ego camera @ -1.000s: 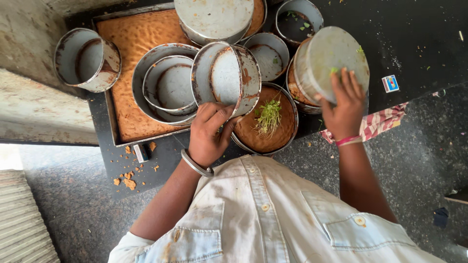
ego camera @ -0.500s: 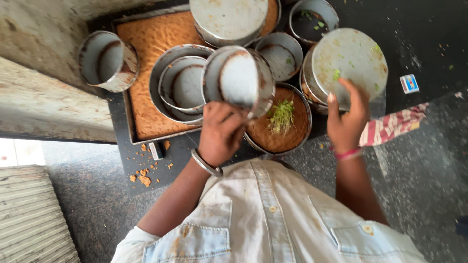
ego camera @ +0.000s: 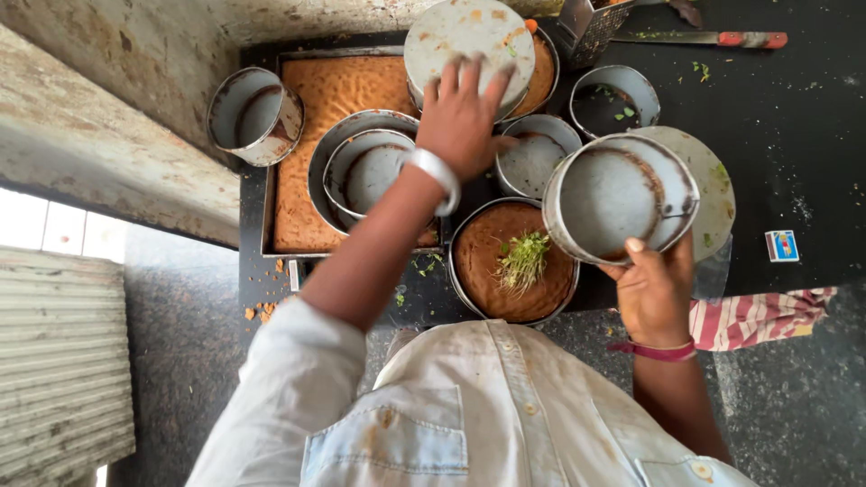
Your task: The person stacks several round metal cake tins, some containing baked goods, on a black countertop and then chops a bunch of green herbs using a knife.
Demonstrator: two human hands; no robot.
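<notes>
Two hands at work among round metal tins on a dark bench.

The right hand (ego camera: 656, 293), fingers curled shut on its lower rim, holds an empty round tin (ego camera: 621, 198) tilted toward the camera, at the right of the scene and in front of a flat round lid (ego camera: 713, 189) lying on the bench (ego camera: 794, 117). The left hand (ego camera: 462, 117) reaches to the far side, fingers spread flat and open on a second round lid (ego camera: 469, 41) covering a far tin. Between the hands, near the person, stands a tin of brown paste topped with green sprouts (ego camera: 516, 261). Left of it, two nested empty tins (ego camera: 365, 167) rest on a rectangular tray of orange-brown cake (ego camera: 334, 99). A red-striped cloth (ego camera: 758, 317) hangs at the near right edge.
</notes>
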